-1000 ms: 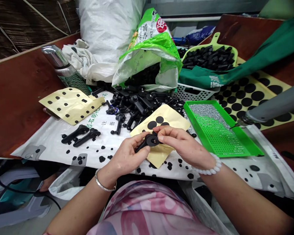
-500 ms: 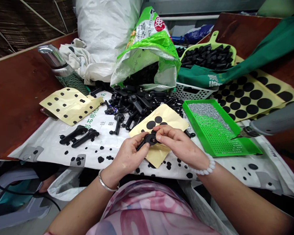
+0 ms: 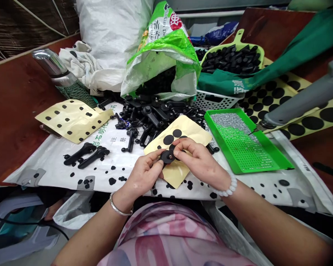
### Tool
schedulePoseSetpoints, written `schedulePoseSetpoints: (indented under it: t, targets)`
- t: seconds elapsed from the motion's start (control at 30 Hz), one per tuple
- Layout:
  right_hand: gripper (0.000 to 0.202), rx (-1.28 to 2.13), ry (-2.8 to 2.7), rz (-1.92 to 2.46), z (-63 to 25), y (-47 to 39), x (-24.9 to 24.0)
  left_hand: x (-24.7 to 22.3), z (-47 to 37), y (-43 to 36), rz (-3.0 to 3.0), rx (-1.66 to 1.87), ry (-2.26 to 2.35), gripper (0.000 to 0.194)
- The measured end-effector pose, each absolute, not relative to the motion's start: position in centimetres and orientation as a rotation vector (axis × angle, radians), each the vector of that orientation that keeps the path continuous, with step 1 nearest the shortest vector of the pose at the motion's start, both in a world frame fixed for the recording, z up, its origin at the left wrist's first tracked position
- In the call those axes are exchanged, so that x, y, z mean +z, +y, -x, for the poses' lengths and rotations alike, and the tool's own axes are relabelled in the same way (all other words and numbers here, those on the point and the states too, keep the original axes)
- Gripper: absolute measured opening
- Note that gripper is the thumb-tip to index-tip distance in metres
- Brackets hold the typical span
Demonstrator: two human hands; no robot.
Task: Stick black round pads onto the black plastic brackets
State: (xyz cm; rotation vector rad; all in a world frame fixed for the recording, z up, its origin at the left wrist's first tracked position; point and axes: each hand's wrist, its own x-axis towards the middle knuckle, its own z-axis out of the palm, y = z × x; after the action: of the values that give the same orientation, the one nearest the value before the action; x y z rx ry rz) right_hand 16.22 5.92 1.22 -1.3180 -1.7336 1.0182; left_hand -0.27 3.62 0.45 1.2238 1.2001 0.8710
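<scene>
My left hand (image 3: 145,171) grips a black plastic part (image 3: 167,156) by its round end, thumb on top. My right hand (image 3: 197,159) has its thumb and forefinger pinched at the right edge of that round end; whether something small is between them is hidden. Under both hands lies a yellow sheet (image 3: 192,129) with round black stickers. Behind it is a heap of black plastic parts (image 3: 152,114). Two black parts (image 3: 93,157) lie side by side on the white sacking at the left.
A green tray (image 3: 238,147) of small metal pieces is at right, a grey powered driver (image 3: 294,103) over it. A steel flask (image 3: 63,74), a dotted yellow sheet (image 3: 69,120), an open green bag (image 3: 161,62) and a scoop (image 3: 233,59) of black pieces stand around.
The grey driver has swung up and away from the near end of the green tray. Both hands have shifted slightly, still at the black part. The whole view has moved a little.
</scene>
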Motion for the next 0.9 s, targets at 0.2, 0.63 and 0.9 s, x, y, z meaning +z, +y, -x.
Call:
schedulePoseSetpoints:
  t: [0.2,0.63,0.9]
  targets:
    - [0.013,0.892,-1.779,1.293,-15.8,5.7,1.1,0.3,0.0,3.5,-1.172,0.960,1.204,0.036]
    - [0.011,-0.026,-1.994,1.382,-14.8,3.7,1.5,-1.2,-0.4,2.7,-1.355,1.149,1.213,0.036]
    - [0.028,0.765,-1.790,1.390,-16.0,5.1,2.1,-1.5,0.3,2.5,-1.435,1.197,1.191,0.037]
